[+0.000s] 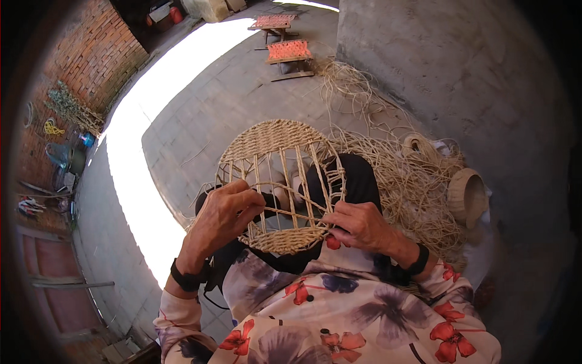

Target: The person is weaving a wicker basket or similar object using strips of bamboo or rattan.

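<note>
A round, half-woven straw seat (276, 134) rests on my lap against my dark-trousered knees. Tight weaving fills its far end and a narrower band at the near end. Bare lengthwise cords span the gap between. My left hand (229, 209) is closed over the left side, thumb and fingers pinching a straw cord (291, 213) that runs slantwise across the gap. At the right rim, my right hand (359, 227) has its fingers curled together where this cord reaches the edge. Its fingertips are partly hidden, and the left rim is covered by my left hand.
A big tangle of loose straw cord (400, 182) spreads over the floor at my right, with a coiled roll (419, 148) and a round woven basket (467, 197) beside it. Two low stools with pink-red (273, 20) and orange-red (288, 50) woven tops stand ahead, near a grey wall (454, 79).
</note>
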Available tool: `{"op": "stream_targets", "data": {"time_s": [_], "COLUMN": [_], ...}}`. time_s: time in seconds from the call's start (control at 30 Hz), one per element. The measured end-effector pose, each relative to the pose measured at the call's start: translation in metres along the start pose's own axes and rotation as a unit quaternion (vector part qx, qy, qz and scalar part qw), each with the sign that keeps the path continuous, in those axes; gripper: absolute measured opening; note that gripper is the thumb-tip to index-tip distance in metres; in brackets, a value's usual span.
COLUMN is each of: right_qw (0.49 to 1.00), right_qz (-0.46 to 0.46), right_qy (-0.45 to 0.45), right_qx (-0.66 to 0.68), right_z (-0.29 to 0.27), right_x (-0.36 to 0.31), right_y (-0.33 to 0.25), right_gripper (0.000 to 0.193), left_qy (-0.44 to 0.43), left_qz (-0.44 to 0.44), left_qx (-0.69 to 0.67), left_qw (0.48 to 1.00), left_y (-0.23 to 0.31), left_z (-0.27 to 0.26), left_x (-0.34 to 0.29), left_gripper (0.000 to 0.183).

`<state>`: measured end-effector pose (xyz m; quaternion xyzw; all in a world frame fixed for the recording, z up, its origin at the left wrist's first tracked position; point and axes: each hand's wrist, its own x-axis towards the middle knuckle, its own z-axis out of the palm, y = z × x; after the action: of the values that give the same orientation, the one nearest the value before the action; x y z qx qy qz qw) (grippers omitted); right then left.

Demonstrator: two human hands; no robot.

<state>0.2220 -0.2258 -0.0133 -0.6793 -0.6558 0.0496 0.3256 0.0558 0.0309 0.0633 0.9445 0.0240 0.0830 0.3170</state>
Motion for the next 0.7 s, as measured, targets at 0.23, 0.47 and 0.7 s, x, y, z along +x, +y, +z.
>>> {"op": "stream_targets", "data": {"time_s": [0.23,0.47,0.7], "right_qw": [0.999,0.999,0.998], "right_qz": [0.022,0.026,-0.022], "right_qy": [0.001,0.001,0.059], "right_qx": [0.033,0.043,-0.019], "right_z": [0.005,0.007,0.018], "right_x": [0.002,0.001,-0.009], "right_y": [0.0,-0.003,0.0], "right_gripper": [0.028,0.028,0.023], "left_qy": [-0.034,-0.055,-0.058], "left_qz": [-0.017,-0.044,-0.034], "left_qx": [-0.027,-0.055,-0.06], "left_qw": [0.999,0.996,0.996], "left_y": [-0.003,-0.002,0.001], "left_z": [-0.002,0.002,0.015], "left_x": [-0.005,-0.013,-0.011], "left_gripper": [0.01,0.011,0.013]}}
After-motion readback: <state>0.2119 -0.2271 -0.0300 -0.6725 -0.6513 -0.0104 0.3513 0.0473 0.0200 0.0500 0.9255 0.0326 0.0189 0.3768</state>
